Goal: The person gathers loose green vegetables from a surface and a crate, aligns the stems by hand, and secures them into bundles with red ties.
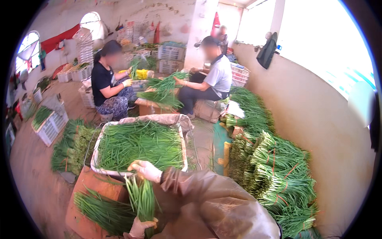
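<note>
My left hand (pixel 140 228), in a pale glove, is closed around the leafy lower part of a bunch of chives (pixel 143 199). The bunch stands nearly upright, with its pale cut ends at the top. Just above those ends is my gloved right hand (pixel 148 170), its fingers curled together by the crate's near rim; whatever they pinch is too small to make out. In front stands a white lined crate (pixel 184 157) filled with loose chives (pixel 139 143). More loose chives (pixel 103 211) lie on a brown surface (pixel 99 185) left of the held bunch.
Tied chive bundles (pixel 278 171) are heaped along the right wall, with others (pixel 75 147) left of the crate. Two seated people (pixel 109 83) (pixel 215 71) handle chives around a low cardboard box (pixel 153 107). A white crate (pixel 51 123) stands at far left.
</note>
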A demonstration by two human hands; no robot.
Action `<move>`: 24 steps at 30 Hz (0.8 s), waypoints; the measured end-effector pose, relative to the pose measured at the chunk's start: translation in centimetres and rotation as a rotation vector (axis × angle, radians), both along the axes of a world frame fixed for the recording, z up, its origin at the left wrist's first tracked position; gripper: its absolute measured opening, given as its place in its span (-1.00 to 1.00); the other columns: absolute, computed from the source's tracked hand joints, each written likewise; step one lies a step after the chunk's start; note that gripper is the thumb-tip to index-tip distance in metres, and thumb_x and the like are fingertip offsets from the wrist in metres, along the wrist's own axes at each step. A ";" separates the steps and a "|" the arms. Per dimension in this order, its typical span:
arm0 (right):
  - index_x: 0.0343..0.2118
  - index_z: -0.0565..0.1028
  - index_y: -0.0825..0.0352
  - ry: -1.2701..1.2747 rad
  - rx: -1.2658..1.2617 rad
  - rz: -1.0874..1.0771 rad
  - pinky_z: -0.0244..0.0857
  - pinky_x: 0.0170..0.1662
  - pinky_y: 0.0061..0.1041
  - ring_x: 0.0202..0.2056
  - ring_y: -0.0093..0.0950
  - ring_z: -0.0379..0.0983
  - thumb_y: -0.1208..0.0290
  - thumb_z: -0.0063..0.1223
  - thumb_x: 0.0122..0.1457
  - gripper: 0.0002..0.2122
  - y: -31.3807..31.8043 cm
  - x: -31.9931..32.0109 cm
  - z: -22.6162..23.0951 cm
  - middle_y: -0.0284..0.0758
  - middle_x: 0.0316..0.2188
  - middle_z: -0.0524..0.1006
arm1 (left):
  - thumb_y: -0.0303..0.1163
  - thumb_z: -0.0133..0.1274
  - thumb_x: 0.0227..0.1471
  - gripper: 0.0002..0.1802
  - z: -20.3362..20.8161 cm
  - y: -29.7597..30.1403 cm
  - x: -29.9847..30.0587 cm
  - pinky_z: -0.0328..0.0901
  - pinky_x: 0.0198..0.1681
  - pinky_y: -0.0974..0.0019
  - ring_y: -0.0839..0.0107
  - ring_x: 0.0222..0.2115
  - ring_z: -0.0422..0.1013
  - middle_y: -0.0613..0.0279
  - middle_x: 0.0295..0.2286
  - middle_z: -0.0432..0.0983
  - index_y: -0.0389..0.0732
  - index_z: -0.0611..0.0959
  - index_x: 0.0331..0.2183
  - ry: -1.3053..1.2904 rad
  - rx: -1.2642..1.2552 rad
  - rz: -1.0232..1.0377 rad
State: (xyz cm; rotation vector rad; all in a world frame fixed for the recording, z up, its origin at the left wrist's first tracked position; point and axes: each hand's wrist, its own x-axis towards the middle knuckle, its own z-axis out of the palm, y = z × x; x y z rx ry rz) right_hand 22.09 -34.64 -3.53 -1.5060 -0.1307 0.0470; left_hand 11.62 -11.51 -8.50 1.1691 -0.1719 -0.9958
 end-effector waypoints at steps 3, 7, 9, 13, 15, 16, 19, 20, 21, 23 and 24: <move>-0.22 0.48 0.28 0.034 -0.210 -0.065 0.14 -0.57 -0.66 -0.66 -0.70 0.23 0.19 -0.21 0.30 -0.72 -2.3 -1.8 -1.1 -0.49 -0.67 0.35 | -0.64 0.19 -0.30 -0.57 0.7 -0.4 -0.7 0.37 -0.41 0.34 0.34 -0.53 0.45 0.09 -0.47 0.53 -0.35 0.49 -0.25 0.061 -0.012 -0.022; -0.26 0.51 0.26 -0.363 -0.736 -0.291 0.34 -0.20 -0.42 -0.32 -0.35 0.46 0.29 -0.14 0.24 -0.79 -5.8 0.9 -2.7 -0.27 -0.37 0.52 | -0.60 0.24 -0.31 -0.50 2.3 1.5 -2.8 0.36 -0.44 0.37 0.40 -0.52 0.44 0.18 -0.46 0.52 -0.32 0.49 -0.21 0.008 -0.001 0.097; -0.36 0.46 0.25 -0.369 -0.986 -0.311 0.35 -0.38 -0.50 -0.47 -0.42 0.40 0.41 -0.17 0.20 -0.87 -12.5 2.7 -7.4 -0.33 -0.54 0.44 | -0.58 0.24 -0.30 -0.50 2.4 2.2 -2.4 0.35 -0.47 0.40 0.45 -0.54 0.42 0.23 -0.47 0.50 -0.30 0.48 -0.20 -0.149 -0.025 0.142; 0.07 0.32 0.42 0.125 -1.580 0.036 0.38 -0.15 -0.42 -0.18 -0.30 0.49 0.11 0.23 -0.04 -0.34 -10.3 0.1 -1.1 -0.04 -0.19 0.50 | -0.45 0.21 -0.18 -0.62 4.1 3.0 -1.6 0.30 -0.46 0.44 0.51 -0.53 0.41 0.27 -0.46 0.48 -0.27 0.50 -0.24 -0.202 -0.004 0.497; 0.17 0.17 0.43 -0.058 -0.483 0.043 0.22 0.06 -0.49 0.01 -0.39 0.36 0.12 0.17 0.07 -0.30 -6.1 0.3 -3.5 -0.09 -0.04 0.43 | -0.49 0.22 -0.20 -0.63 4.5 2.3 -0.8 0.32 -0.45 0.40 0.46 -0.52 0.43 0.22 -0.44 0.50 -0.27 0.50 -0.26 -0.196 -0.095 0.593; 0.20 0.09 0.47 0.065 -0.198 0.270 0.15 0.12 -0.46 0.07 -0.35 0.30 0.13 0.14 0.10 -0.28 -1.8 -0.7 -0.6 -0.05 0.03 0.38 | -0.53 0.22 -0.21 -0.61 3.8 2.2 -1.1 0.34 -0.42 0.39 0.44 -0.50 0.44 0.18 -0.43 0.52 -0.27 0.50 -0.24 -0.191 -0.028 0.708; 0.17 0.16 0.42 0.157 0.067 0.311 0.19 0.09 -0.49 -0.02 -0.42 0.35 0.30 0.12 0.12 -0.40 7.9 -2.5 -4.9 -0.20 -0.03 0.42 | -0.51 0.20 -0.15 -0.50 3.4 1.1 -2.6 0.39 -0.33 0.30 0.36 -0.40 0.47 0.15 -0.30 0.51 -0.27 0.42 -0.10 -0.183 0.087 0.809; 0.13 0.22 0.39 0.292 0.233 0.371 0.21 0.08 -0.45 -0.03 -0.42 0.36 0.34 0.10 0.12 -0.47 10.3 -3.5 -3.3 -0.23 -0.05 0.43 | -0.49 0.19 -0.13 -0.47 2.9 1.7 -3.7 0.39 -0.29 0.28 0.34 -0.36 0.46 0.14 -0.26 0.50 -0.27 0.40 -0.07 -0.158 0.029 0.851; 0.09 0.28 0.36 0.424 0.392 0.406 0.24 0.06 -0.42 -0.05 -0.41 0.37 0.39 0.07 0.12 -0.54 11.8 -4.3 -1.2 -0.25 -0.06 0.44 | -0.48 0.18 -0.11 -0.44 2.4 2.1 -4.5 0.39 -0.25 0.25 0.31 -0.31 0.46 0.14 -0.23 0.48 -0.28 0.38 -0.03 -0.143 -0.037 0.871; 0.02 0.35 0.33 0.553 0.764 0.521 0.26 0.05 -0.31 -0.06 -0.40 0.38 0.48 -0.03 0.10 -0.63 12.8 -5.2 -1.2 -0.30 -0.07 0.45 | -0.35 0.11 -0.02 -0.38 1.8 3.7 -6.0 0.35 -0.08 0.18 0.24 -0.13 0.40 0.11 -0.12 0.43 -0.28 0.32 0.07 0.125 -0.414 0.806; 0.03 0.34 0.34 0.553 0.832 0.568 0.25 0.05 -0.33 -0.06 -0.41 0.38 0.49 -0.05 0.10 -0.62 13.0 -5.9 -1.6 -0.31 -0.07 0.44 | -0.28 0.10 -0.01 -0.37 1.2 4.4 -6.9 0.32 -0.04 0.18 0.23 -0.12 0.40 0.09 -0.11 0.42 -0.29 0.32 0.07 0.234 -0.561 0.798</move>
